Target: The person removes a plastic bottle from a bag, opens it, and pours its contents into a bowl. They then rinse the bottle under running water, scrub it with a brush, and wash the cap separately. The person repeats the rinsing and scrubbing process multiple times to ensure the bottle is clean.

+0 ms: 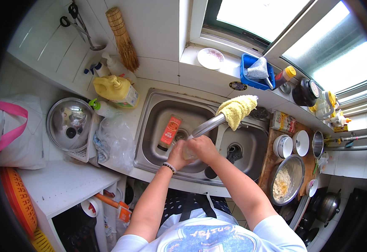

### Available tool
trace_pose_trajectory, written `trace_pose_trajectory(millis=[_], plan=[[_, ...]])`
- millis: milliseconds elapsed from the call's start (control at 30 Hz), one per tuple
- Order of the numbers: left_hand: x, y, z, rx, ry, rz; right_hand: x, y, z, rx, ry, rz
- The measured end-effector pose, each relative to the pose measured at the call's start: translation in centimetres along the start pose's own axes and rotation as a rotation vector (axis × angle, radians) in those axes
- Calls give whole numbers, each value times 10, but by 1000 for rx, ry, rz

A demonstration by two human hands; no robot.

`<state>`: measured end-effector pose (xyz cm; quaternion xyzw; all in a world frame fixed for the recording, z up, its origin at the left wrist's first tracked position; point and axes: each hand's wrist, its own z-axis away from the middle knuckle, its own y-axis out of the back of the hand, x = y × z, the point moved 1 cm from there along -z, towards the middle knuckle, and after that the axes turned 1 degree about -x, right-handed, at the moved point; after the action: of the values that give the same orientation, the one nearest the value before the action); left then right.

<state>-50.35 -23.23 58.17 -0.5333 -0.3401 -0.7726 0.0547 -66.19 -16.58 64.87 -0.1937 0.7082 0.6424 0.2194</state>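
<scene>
My left hand (177, 156), with a beaded bracelet at the wrist, holds a clear container (188, 154) over the larger basin of a steel double sink (152, 132). Fingers of my right hand (203, 148) close around the same container from the other side and hide much of it. Directly above both hands is the tip of a metal faucet (208, 125), with a yellow cloth (237, 110) wrapped over its spout. A bottle with a red label and dark cap (170, 130) lies on the basin floor beside the drain (180, 135).
To the right, a wooden board (265, 163) bears white bowls (283, 146) and a metal bowl of floury mixture (282, 184). A yellow pump jug (117, 91) and a plastic bag (118, 141) stand left of the sink. A blue basket (256, 82) sits on the sill.
</scene>
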Motion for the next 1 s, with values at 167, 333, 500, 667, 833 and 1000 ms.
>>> trace_pose_trajectory(millis=[167, 333, 500, 667, 833, 1000], plan=[[8, 7, -3, -74, 47, 15, 31, -14, -11, -94, 33, -103], [8, 9, -1, -16, 45, 22, 28, -6, -25, -95, -173, -488], [11, 8, -1, 16, 62, 11, 37, -14, -18, -14, -327, -525], [5, 4, -5, 73, 30, 28, 25, -22, -3, 118, -135, -174], [-1, 3, -9, 39, 11, 14, 22, -21, -3, 60, 21, 196], [-1, 4, -10, 19, 45, 21, 28, -22, -5, 48, 35, 170]])
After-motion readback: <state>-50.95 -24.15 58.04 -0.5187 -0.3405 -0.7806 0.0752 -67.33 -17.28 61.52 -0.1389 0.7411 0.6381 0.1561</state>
